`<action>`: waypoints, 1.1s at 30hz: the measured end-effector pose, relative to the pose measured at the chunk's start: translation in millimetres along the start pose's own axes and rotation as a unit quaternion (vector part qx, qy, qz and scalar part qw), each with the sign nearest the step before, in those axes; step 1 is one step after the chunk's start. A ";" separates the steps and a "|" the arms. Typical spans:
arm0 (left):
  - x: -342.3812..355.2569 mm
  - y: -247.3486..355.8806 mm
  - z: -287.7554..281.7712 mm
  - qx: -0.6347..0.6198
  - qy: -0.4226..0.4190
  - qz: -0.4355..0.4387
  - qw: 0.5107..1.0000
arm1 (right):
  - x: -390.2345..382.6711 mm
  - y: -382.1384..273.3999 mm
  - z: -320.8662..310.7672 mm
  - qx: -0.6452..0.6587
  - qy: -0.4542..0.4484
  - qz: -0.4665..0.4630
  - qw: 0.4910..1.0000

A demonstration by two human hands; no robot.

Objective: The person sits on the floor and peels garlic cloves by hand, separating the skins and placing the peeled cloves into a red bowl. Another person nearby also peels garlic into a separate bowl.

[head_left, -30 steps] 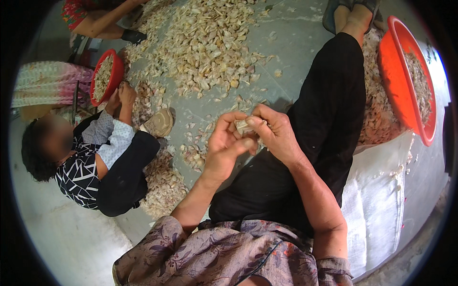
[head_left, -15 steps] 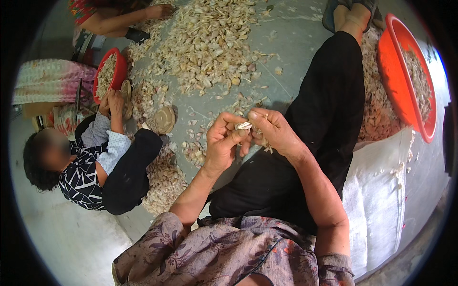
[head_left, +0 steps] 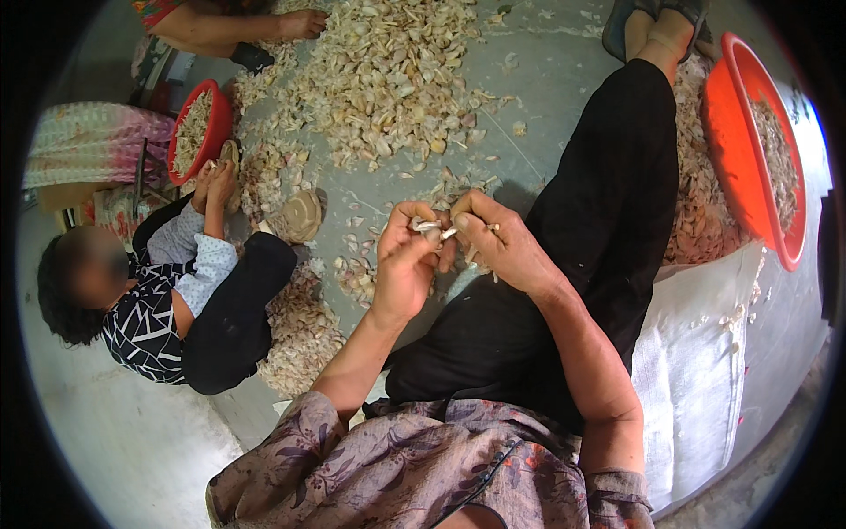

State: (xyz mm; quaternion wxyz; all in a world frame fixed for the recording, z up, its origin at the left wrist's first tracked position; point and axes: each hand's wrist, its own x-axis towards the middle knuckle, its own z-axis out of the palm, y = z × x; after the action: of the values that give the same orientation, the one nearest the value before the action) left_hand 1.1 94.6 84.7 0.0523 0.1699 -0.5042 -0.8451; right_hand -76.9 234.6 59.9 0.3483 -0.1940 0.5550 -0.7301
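Our left hand (head_left: 404, 275) pinches a white clove (head_left: 426, 226) above the floor (head_left: 555, 97), short of the near edge of the heap (head_left: 388, 84); our right hand (head_left: 507, 247) is closed on a pale bit (head_left: 448, 234), whether joined to it we cannot tell. We judge the clove light, firm, slippery, easily nicked: grip its sides.

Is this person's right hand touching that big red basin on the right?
Apart: the head view shows the right hand left of the big red basin, with the black-trousered leg between them.
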 end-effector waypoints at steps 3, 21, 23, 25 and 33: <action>-3.7 -3.1 6.0 0.118 -0.019 0.015 0.993 | 1.3 1.0 -0.2 -0.030 0.027 -0.019 0.999; 131.2 -42.7 -9.5 0.584 -0.076 0.193 0.785 | -3.6 -4.0 -5.7 0.052 -0.049 0.029 0.997; 164.5 -67.4 18.0 0.570 -0.099 0.284 0.764 | -4.9 -8.0 -9.4 0.056 -0.041 0.078 0.995; 188.2 -87.2 18.3 0.637 -0.119 0.247 0.720 | -4.4 -9.8 -7.1 0.051 -0.033 0.077 0.995; 147.2 -31.6 4.9 0.237 -0.064 0.006 0.969 | 8.0 9.2 -10.2 0.060 0.234 -0.021 0.970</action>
State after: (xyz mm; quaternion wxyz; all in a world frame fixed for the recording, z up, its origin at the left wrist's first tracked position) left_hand -135.9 75.8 24.8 -0.0174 0.1199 -0.6936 -0.7101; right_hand -86.5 234.4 47.3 0.2042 -0.0084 0.5717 -0.7946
